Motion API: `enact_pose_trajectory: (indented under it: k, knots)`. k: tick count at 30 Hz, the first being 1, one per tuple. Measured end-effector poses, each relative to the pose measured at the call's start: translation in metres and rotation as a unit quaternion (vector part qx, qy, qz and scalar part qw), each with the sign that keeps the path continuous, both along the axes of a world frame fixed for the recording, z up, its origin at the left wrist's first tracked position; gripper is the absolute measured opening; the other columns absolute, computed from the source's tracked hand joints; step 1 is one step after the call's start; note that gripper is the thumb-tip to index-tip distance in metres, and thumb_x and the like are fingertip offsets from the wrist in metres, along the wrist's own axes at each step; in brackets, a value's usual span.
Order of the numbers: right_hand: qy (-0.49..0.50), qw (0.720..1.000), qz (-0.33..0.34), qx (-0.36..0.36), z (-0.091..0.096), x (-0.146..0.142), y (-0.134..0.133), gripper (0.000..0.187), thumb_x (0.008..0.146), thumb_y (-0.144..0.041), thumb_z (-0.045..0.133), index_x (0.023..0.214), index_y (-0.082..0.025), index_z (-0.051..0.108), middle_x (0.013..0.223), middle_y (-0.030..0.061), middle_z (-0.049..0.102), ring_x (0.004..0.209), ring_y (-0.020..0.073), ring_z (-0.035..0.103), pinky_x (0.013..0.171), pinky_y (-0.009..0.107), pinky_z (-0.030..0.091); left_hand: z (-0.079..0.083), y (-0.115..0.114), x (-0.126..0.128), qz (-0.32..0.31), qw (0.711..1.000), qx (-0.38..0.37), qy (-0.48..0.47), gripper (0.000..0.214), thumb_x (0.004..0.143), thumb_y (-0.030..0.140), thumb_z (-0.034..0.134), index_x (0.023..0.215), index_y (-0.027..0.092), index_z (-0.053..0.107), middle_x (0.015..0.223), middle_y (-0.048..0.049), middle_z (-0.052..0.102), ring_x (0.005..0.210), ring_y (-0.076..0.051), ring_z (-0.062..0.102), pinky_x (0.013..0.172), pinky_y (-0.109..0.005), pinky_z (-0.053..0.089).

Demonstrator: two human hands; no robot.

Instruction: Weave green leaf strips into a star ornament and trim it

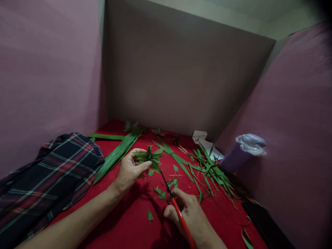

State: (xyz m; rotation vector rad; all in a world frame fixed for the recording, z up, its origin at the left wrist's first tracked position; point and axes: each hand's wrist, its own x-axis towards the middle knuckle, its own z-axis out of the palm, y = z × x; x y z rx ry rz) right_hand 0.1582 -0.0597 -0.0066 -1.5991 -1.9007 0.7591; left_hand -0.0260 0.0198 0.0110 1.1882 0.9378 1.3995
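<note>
My left hand (pixel 131 168) pinches a folded green leaf star (pixel 155 156) with several pointed tips, thumb on its front. In my right hand (pixel 190 211) is a pair of scissors (pixel 178 212) with orange-red handles and dark blades. The blade tips reach up to the star's lower right edge; I cannot tell whether they touch it. Small cut leaf pieces (pixel 150 215) lie below and to the right of the star on the red cloth (pixel 124 214).
Long leaf blades (pixel 118 157) lie at left, beside a plaid cloth (pixel 55 173). Leaf strips (pixel 215 171) are heaped at right, near white papers (pixel 200 135) and a purple roll with clear plastic (pixel 238 152). A dark flat object (pixel 264 221) lies at lower right. Walls close in the sides and back.
</note>
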Motion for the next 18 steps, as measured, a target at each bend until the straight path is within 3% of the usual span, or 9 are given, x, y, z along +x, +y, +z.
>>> enact_pose_trajectory:
  k: [13, 18]
  knots:
    - [0.024, 1.000, -0.016, -0.006, -0.0022, 0.0006, 0.0003, 0.012, 0.070, -0.027, 0.060, 0.064, -0.018, 0.053, 0.048, -0.0086, 0.035, 0.048, 0.0086, 0.028, 0.046, 0.021, 0.020, 0.0039, -0.0031, 0.0022, 0.001, 1.000, -0.006, -0.003, 0.041, 0.060, 0.023, 0.073, 0.092, 0.016, 0.047, 0.053, 0.0063, 0.057, 0.041, -0.009, 0.051, 0.035, -0.019, 0.044]
    - [0.043, 0.999, -0.016, -0.015, 0.0020, -0.0012, -0.0011, 0.017, 0.069, -0.027, 0.061, 0.060, -0.018, 0.050, 0.047, -0.0087, 0.032, 0.048, 0.0082, 0.027, 0.045, 0.021, 0.020, 0.0034, -0.0031, 0.0020, -0.002, 1.000, -0.007, -0.001, 0.040, 0.061, 0.021, 0.072, 0.093, 0.016, 0.047, 0.053, 0.0065, 0.056, 0.042, -0.009, 0.051, 0.035, -0.018, 0.044]
